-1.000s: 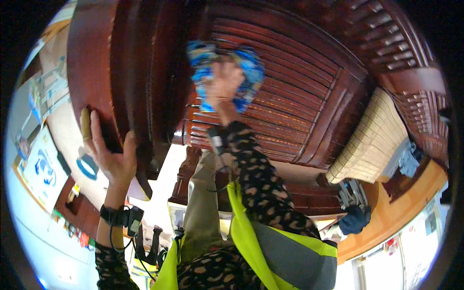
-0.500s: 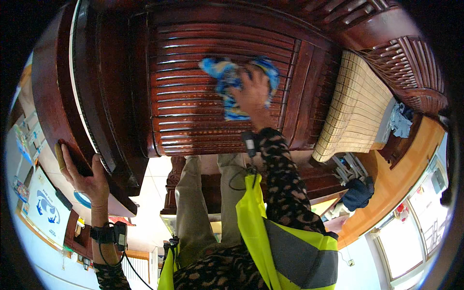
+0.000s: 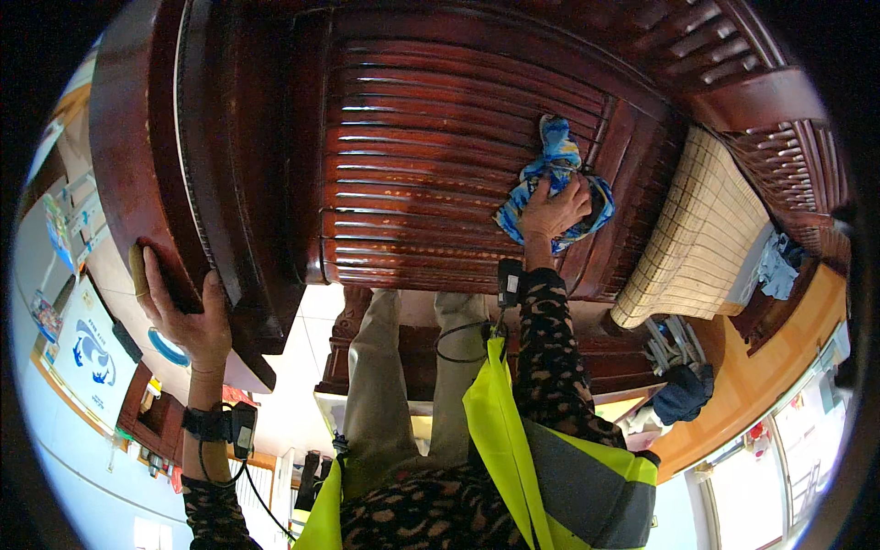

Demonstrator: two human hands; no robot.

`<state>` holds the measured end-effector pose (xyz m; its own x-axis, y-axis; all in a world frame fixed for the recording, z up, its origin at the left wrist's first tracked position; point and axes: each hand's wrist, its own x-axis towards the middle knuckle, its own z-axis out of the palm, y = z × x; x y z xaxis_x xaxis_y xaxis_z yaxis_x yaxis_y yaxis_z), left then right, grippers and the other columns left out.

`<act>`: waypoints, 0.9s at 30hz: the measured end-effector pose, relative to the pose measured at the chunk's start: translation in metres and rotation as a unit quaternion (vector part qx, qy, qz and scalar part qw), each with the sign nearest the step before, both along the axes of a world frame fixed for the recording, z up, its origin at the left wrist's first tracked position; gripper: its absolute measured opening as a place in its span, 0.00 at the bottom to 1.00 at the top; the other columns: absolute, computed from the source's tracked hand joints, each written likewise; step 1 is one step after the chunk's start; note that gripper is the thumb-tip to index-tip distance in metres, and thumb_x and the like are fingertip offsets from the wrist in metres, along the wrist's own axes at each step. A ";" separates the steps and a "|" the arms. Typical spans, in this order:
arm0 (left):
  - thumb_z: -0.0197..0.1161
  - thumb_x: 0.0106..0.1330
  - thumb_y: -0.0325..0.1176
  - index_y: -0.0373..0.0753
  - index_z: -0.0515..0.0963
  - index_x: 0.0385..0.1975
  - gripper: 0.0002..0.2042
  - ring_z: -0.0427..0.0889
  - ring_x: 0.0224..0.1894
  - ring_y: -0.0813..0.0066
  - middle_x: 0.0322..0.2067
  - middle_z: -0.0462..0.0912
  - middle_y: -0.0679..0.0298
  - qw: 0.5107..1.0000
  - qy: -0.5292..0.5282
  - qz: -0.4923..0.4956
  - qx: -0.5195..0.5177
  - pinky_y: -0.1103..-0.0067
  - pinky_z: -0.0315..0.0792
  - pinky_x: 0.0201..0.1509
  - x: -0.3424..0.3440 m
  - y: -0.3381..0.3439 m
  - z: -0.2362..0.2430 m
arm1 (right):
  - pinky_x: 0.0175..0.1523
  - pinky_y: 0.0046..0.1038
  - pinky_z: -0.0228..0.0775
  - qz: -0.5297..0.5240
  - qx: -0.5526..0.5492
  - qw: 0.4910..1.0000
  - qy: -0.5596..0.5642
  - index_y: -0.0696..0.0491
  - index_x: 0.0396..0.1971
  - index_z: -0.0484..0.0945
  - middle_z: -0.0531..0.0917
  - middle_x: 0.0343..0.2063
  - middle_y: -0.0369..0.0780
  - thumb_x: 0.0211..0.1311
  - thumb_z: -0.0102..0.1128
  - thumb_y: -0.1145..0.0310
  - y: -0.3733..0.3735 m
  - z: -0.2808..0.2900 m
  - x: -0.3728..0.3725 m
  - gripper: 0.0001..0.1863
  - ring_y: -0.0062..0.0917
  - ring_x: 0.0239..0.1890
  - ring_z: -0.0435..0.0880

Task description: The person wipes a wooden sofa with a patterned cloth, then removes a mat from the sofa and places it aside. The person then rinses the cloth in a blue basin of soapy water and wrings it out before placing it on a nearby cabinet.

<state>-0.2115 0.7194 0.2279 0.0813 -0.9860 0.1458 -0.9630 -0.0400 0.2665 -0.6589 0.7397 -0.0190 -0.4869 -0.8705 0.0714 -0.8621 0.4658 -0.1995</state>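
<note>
My right hand [image 3: 555, 212] is closed on a bunched blue cloth [image 3: 555, 144] with yellow and white patches. It presses the cloth onto the right part of a dark red slatted wooden seat [image 3: 412, 151]. The fabric spreads out in folds on both sides of my fingers. Over at the left, my left hand [image 3: 192, 321] lies against the near end of a glossy wooden armrest [image 3: 137, 137], fingers stretched and thumb apart. A tan covering [image 3: 139, 270] seems to sit on one of its fingers.
Right of the seat lies a woven bamboo mat [image 3: 692, 234], with a light blue cloth [image 3: 779, 266] beyond it. Folded grey items [image 3: 674, 344] and a dark garment [image 3: 685, 394] are at the lower right. A slatted backrest [image 3: 779, 174] rises at the far right.
My right hand has slid the cloth to the right and slightly nearer across the slats. My left hand stays on the armrest, while the whole view has shifted a little.
</note>
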 end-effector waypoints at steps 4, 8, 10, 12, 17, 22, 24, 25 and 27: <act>0.68 0.57 0.37 0.37 0.61 0.66 0.36 0.60 0.66 0.46 0.64 0.61 0.45 1.000 0.010 -0.015 0.006 0.60 0.54 0.69 0.003 -0.001 0.001 | 0.46 0.52 0.60 0.053 0.016 0.998 0.021 0.58 0.51 0.72 0.69 0.52 0.51 0.60 0.57 0.48 -0.002 0.005 0.022 0.29 0.47 0.48 0.63; 0.69 0.54 0.35 0.33 0.60 0.65 0.38 0.59 0.67 0.46 0.65 0.60 0.44 1.000 0.004 -0.010 0.029 0.60 0.52 0.70 0.007 0.000 0.003 | 0.44 0.53 0.61 0.090 0.030 0.995 0.016 0.56 0.45 0.74 0.70 0.47 0.52 0.55 0.62 0.50 -0.009 0.002 0.063 0.26 0.48 0.47 0.64; 0.69 0.53 0.35 0.34 0.60 0.65 0.39 0.59 0.67 0.45 0.65 0.60 0.44 0.999 0.020 -0.009 0.037 0.59 0.51 0.70 0.008 -0.001 0.005 | 0.45 0.54 0.61 0.097 0.064 0.993 -0.024 0.55 0.45 0.74 0.69 0.50 0.54 0.52 0.66 0.55 -0.015 0.001 0.101 0.25 0.50 0.48 0.65; 0.70 0.51 0.36 0.35 0.61 0.65 0.39 0.59 0.67 0.45 0.65 0.60 0.44 0.999 0.006 -0.006 0.044 0.56 0.51 0.70 0.008 -0.001 0.007 | 0.45 0.55 0.62 0.144 0.049 0.988 -0.031 0.51 0.42 0.75 0.71 0.47 0.49 0.46 0.68 0.52 -0.022 0.001 0.152 0.25 0.49 0.48 0.66; 0.70 0.52 0.37 0.36 0.61 0.65 0.39 0.58 0.67 0.44 0.65 0.60 0.45 0.998 -0.013 -0.004 0.065 0.55 0.52 0.69 0.008 -0.002 0.012 | 0.48 0.48 0.61 0.249 0.070 0.963 -0.075 0.45 0.48 0.74 0.70 0.50 0.45 0.41 0.66 0.48 -0.044 0.007 0.281 0.31 0.44 0.52 0.66; 0.69 0.53 0.36 0.35 0.62 0.65 0.37 0.59 0.67 0.45 0.65 0.60 0.46 0.999 0.008 -0.039 0.029 0.56 0.52 0.70 0.009 -0.003 0.009 | 0.52 0.46 0.59 0.308 0.104 0.932 -0.159 0.51 0.50 0.73 0.68 0.53 0.45 0.42 0.69 0.55 -0.052 0.006 0.295 0.32 0.42 0.52 0.65; 0.68 0.56 0.37 0.35 0.62 0.65 0.36 0.59 0.67 0.46 0.65 0.61 0.46 0.999 0.015 -0.045 0.015 0.57 0.53 0.70 0.007 -0.003 0.007 | 0.53 0.47 0.61 0.382 0.048 0.906 -0.176 0.49 0.49 0.72 0.67 0.55 0.44 0.42 0.69 0.54 -0.048 0.009 0.266 0.32 0.43 0.55 0.65; 0.66 0.58 0.37 0.36 0.62 0.65 0.34 0.59 0.67 0.47 0.64 0.61 0.46 0.999 0.019 -0.037 0.007 0.57 0.54 0.69 0.006 -0.002 0.006 | 0.57 0.47 0.59 0.415 0.075 0.889 -0.178 0.47 0.52 0.72 0.65 0.58 0.42 0.43 0.70 0.51 -0.046 0.010 0.247 0.34 0.44 0.61 0.59; 0.67 0.58 0.38 0.37 0.63 0.65 0.34 0.61 0.66 0.48 0.63 0.62 0.47 0.999 0.007 -0.043 -0.003 0.58 0.56 0.69 0.005 -0.001 0.004 | 0.58 0.46 0.62 0.404 0.103 0.894 -0.166 0.46 0.56 0.69 0.64 0.63 0.41 0.45 0.70 0.51 -0.038 0.015 0.204 0.37 0.43 0.59 0.64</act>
<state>-0.2068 0.7184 0.2320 -0.0010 -0.9884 0.1522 -0.9589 0.0441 0.2801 -0.4548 0.7016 -0.0037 0.3413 -0.9259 -0.1619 -0.8431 -0.2253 -0.4883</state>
